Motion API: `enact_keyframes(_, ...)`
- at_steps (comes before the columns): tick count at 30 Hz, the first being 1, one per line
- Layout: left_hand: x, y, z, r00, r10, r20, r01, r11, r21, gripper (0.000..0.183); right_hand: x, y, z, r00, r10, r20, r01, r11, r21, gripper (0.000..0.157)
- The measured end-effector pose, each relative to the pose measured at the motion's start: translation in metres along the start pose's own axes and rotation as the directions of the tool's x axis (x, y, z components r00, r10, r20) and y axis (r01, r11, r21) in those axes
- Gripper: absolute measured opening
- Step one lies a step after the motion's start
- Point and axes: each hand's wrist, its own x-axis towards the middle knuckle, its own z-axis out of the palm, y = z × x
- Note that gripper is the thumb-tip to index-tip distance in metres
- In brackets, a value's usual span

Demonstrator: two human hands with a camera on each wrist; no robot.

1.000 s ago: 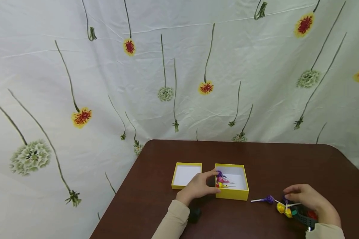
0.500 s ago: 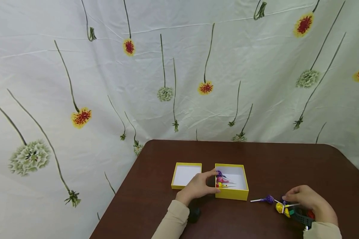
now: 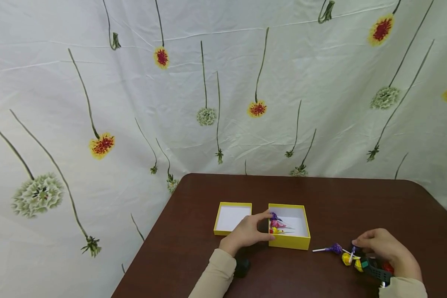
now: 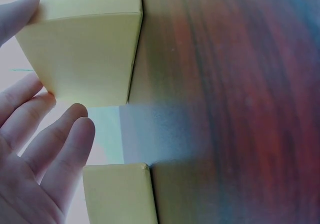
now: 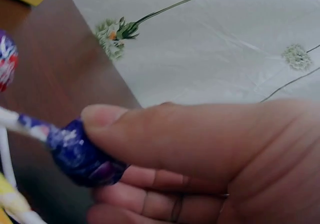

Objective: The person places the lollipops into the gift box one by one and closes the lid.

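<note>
My left hand (image 3: 247, 231) holds the left end of a yellow box (image 3: 288, 243), with the thumb at its near side and fingers toward the far side. Inside the box lie a purple lollipop (image 3: 275, 216), a pink one (image 3: 277, 224) and a red-and-yellow one (image 3: 275, 231), sticks toward the right. My right hand (image 3: 383, 245) pinches the wrapped head of a dark purple lollipop (image 5: 82, 156) between thumb and fingers. Its white stick points away from the palm. Beneath and beside that hand are yellow lollipops (image 3: 346, 259) and another purple lollipop (image 3: 335, 248) on the table.
The white-lined yellow lid (image 3: 231, 218) lies left of the box on the dark brown table (image 3: 208, 188). Something red (image 3: 388, 267) shows partly behind the right wrist's strap. A flowered cloth (image 3: 223, 91) hangs behind the table.
My right hand has shifted slightly left, and the purple lollipop in it has come into clearer sight, its stick pointing downward. My left hand and the box stay where they were.
</note>
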Motion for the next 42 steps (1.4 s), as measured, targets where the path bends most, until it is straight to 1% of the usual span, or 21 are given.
enact_keyframes(7,0.000,0.002,-0.002,1.000,-0.002,-0.006,0.002,1.000,0.006,0.066,-0.001,-0.006,-0.003,0.999,-0.042,-0.033,0.044,0.996,0.078,0.033)
enact_keyframes(10,0.000,0.003,-0.002,1.000,-0.005,-0.005,0.005,1.000,0.003,0.066,0.000,-0.009,-0.004,0.996,-0.083,-0.036,0.086,0.990,0.114,0.034)
enact_keyframes(13,-0.001,0.003,0.000,1.000,-0.007,0.000,0.007,1.000,-0.007,0.066,-0.001,-0.013,-0.003,0.990,-0.125,-0.059,0.133,0.979,0.154,0.034)
enact_keyframes(16,0.000,0.002,0.000,1.000,-0.007,0.000,0.007,1.000,-0.009,0.066,-0.001,-0.019,-0.001,0.981,-0.164,-0.103,0.180,0.968,0.174,0.039)
enact_keyframes(20,0.000,0.002,0.001,1.000,-0.008,-0.001,0.008,1.000,-0.004,0.066,0.000,-0.029,0.006,0.959,-0.223,-0.173,0.252,0.954,0.165,0.048)
enact_keyframes(23,0.001,0.002,0.001,1.000,-0.009,0.001,0.009,1.000,-0.005,0.066,0.001,-0.036,0.012,0.943,-0.256,-0.214,0.294,0.942,0.165,0.050)
enact_keyframes(25,0.000,0.002,0.001,1.000,-0.008,0.003,0.008,1.000,-0.006,0.066,0.001,-0.042,0.015,0.934,-0.277,-0.226,0.320,0.931,0.177,0.050)
enact_keyframes(29,0.000,0.002,0.001,1.000,-0.003,0.001,0.003,1.000,-0.009,0.065,0.004,-0.051,0.022,0.927,-0.291,-0.237,0.343,0.913,0.221,0.049)
enact_keyframes(32,-0.001,0.001,0.001,1.000,0.000,0.001,0.000,1.000,-0.010,0.065,0.006,-0.057,0.027,0.926,-0.290,-0.241,0.344,0.913,0.221,0.049)
enact_keyframes(34,-0.001,0.001,0.001,1.000,0.006,0.000,-0.006,1.000,-0.006,0.065,0.007,-0.060,0.030,0.922,-0.295,-0.249,0.348,0.916,0.201,0.047)
enact_keyframes(38,-0.001,0.002,0.000,1.000,0.006,-0.001,-0.006,1.000,0.007,0.065,0.008,-0.069,0.036,0.909,-0.312,-0.276,0.373,0.905,0.205,0.042)
enact_keyframes(42,-0.002,0.002,-0.001,1.000,-0.006,0.000,0.006,1.000,0.012,0.065,0.009,-0.079,0.045,0.905,-0.309,-0.293,0.376,0.903,0.209,0.038)
